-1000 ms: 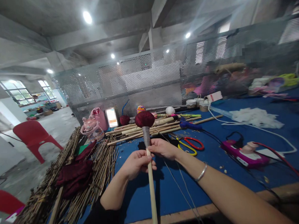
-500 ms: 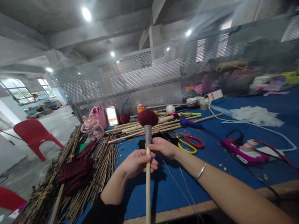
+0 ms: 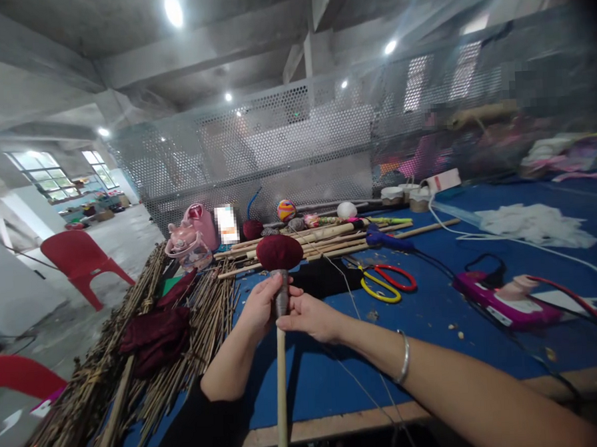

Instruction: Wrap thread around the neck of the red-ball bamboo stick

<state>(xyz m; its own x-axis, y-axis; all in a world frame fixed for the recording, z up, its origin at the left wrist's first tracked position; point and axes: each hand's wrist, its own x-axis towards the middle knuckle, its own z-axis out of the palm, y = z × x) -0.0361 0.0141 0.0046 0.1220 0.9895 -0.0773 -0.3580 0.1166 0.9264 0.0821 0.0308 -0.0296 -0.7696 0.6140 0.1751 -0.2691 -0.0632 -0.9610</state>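
A mallet-like stick stands upright between my hands, with a padded dark red head (image 3: 280, 252) on a pale wooden handle (image 3: 281, 391). Grey thread (image 3: 282, 303) is wound around the neck below the head. My left hand (image 3: 259, 304) is closed around this wrapped neck, thumb up near the head. Just below and to the right, my right hand (image 3: 314, 318) pinches the lower end of the winding. Loose grey strands hang from near my right hand toward the table's front edge. Behind it lie a black cloth (image 3: 326, 280) and scissors with red and yellow handles (image 3: 395, 268).
Bundled thin twigs (image 3: 152, 398) with a maroon cloth (image 3: 157, 337) on them cover the left side. Wooden sticks (image 3: 339, 245) lie across the back. At right are a purple power strip (image 3: 507, 300), a blue glue-gun-like tool (image 3: 387, 240), cables and white fluff (image 3: 533, 228).
The stick has shifted slightly left and down in view. My left hand has moved up from the bare handle onto the wrapped neck, while my right hand now sits lower on it.
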